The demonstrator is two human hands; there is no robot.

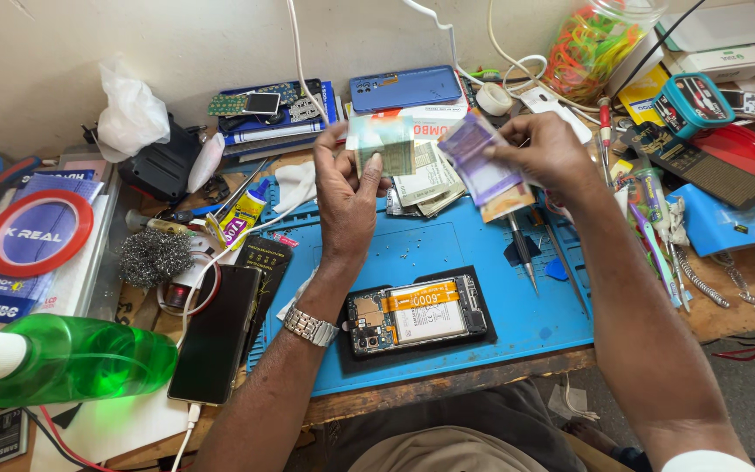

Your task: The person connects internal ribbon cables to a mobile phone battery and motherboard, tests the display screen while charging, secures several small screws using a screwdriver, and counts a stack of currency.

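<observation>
My left hand (345,188) is raised over the blue work mat (482,262) and grips a fanned stack of banknotes (412,170). My right hand (545,150) pinches a purple banknote (481,160) at the right side of that stack, with an orange-edged note under it. Below both hands an opened phone (419,315) lies face down on the mat, its battery and circuit board exposed. A metal watch (310,326) sits on my left wrist.
A black phone (216,332) lies charging left of the mat, by a green spray bottle (76,357) and steel wool (152,256). A blue phone (405,87) rests on boxes at the back. Screwdrivers (522,249) and brushes (657,232) lie right, near a jar of rubber bands (592,39).
</observation>
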